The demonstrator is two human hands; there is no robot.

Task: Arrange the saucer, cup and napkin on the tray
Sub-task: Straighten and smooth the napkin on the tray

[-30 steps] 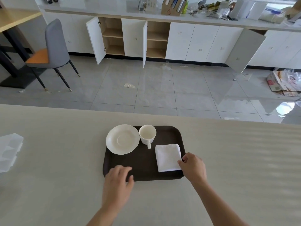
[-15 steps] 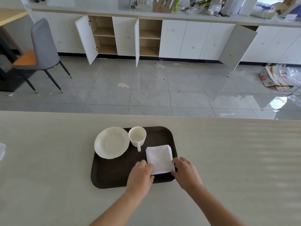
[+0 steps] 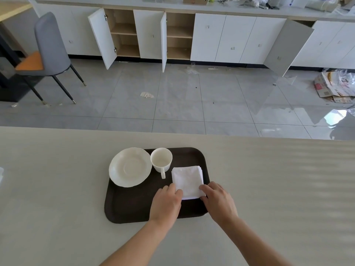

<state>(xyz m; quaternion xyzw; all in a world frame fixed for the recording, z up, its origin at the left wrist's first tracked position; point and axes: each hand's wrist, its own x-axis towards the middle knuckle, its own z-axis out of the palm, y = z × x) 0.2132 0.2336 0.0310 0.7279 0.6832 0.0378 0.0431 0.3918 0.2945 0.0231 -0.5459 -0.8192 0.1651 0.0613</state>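
A dark brown tray (image 3: 130, 204) lies on the pale table. On its left part, overhanging the rim, sits a white saucer (image 3: 130, 167). Beside it stands an empty white cup (image 3: 161, 159), upright, handle toward me. A folded white napkin (image 3: 187, 180) lies on the right part of the tray. My left hand (image 3: 166, 204) rests on the napkin's near left corner, fingers curled. My right hand (image 3: 219, 201) holds the near right corner with its fingertips.
The pale table (image 3: 278, 189) stretches wide on both sides of the tray. A clear plastic item (image 3: 1, 174) shows at the far left edge. Beyond the table are a tiled floor, a grey chair (image 3: 51, 52) and white cabinets with several open doors.
My left hand moved from the tray's near left rim across to the napkin's near left corner. My right hand stayed at the napkin's right corner. The camera shifted slightly.
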